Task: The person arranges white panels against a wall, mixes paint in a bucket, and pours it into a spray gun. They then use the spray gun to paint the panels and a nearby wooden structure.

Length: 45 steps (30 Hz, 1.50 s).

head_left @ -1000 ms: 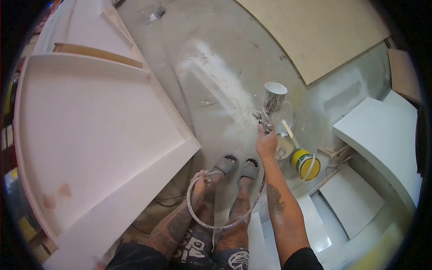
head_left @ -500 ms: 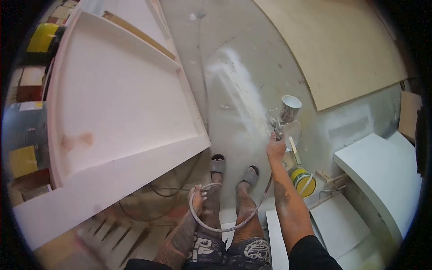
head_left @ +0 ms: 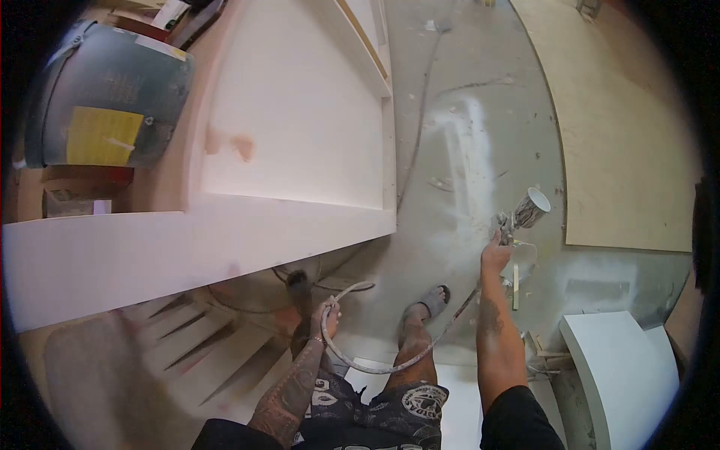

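Observation:
My right hand (head_left: 495,255) is wrapped around the handle of a spray gun (head_left: 507,225), held out over the floor on the right. On top of the gun, a paint-smeared cup (head_left: 532,208) with a white top leans to the right. From the gun a whitish, stained air hose (head_left: 386,369) loops down in front of my legs and up to my left hand (head_left: 324,319). The fingers of that hand are closed around the hose. Close by on the left is a large white panel piece (head_left: 300,135) with raised edges and a reddish smudge.
A teal bucket (head_left: 165,90) with a yellow label stands at upper left. To the right lies a big plywood sheet (head_left: 622,135), with a curved white piece (head_left: 615,367) below it. White overspray (head_left: 469,165) marks the grey floor. More hose and slatted pieces (head_left: 187,337) lie lower left.
My view has turned left, bringing the bucket further into sight. My left foot has shifted left toward the panel. Both hands keep hold of the gun and the hose.

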Available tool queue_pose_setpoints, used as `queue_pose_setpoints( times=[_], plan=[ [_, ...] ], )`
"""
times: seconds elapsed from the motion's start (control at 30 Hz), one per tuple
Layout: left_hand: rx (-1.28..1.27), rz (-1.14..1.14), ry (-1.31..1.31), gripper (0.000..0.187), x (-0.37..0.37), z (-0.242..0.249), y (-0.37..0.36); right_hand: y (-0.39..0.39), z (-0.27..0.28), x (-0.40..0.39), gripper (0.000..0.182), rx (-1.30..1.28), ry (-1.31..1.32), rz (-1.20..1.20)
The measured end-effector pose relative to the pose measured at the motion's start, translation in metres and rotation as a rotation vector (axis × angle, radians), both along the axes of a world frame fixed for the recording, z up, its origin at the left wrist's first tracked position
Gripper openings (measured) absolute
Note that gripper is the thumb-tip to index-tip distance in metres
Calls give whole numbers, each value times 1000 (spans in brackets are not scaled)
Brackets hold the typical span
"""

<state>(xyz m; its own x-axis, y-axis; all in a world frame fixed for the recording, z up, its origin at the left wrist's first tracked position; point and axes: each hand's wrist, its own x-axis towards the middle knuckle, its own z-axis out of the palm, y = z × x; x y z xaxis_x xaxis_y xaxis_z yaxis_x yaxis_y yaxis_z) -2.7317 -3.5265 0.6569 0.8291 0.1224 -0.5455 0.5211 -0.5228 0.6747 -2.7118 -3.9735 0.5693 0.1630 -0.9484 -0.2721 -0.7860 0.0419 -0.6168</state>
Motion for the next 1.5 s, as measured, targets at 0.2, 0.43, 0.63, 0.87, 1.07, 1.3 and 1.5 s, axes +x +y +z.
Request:
queue_pose_setpoints(
  times=[0.2, 0.43, 0.63, 0.87, 1.07, 1.3, 1.5],
  plan=[
    [-103, 253, 78, 42, -6, 34, 26, 2, -5, 5, 67, -27, -56, -65],
    [-564, 469, -126, 53, -24, -11, 165, 17, 41, 28, 63, 30, -212, -149],
    [-723, 667, -178, 54, 9, 113, 186, 55, 94, 42, 64, 189, -113, -302],
    [-283, 536, -333, 54, 64, 85, 347, 183, 191, 8, 56, 36, -266, -628],
    [-1115, 708, -637, 63, 68, 83, 441, 265, 221, -78, 38, 127, -865, -180],
    [-1118, 977, -978, 30, 61, 91, 471, 357, 393, -77, 29, 123, -977, 64],
    [-509, 1162, -1033, 25, 67, 186, 419, 347, 372, -35, 20, 217, -1210, 1041]
  ],
)
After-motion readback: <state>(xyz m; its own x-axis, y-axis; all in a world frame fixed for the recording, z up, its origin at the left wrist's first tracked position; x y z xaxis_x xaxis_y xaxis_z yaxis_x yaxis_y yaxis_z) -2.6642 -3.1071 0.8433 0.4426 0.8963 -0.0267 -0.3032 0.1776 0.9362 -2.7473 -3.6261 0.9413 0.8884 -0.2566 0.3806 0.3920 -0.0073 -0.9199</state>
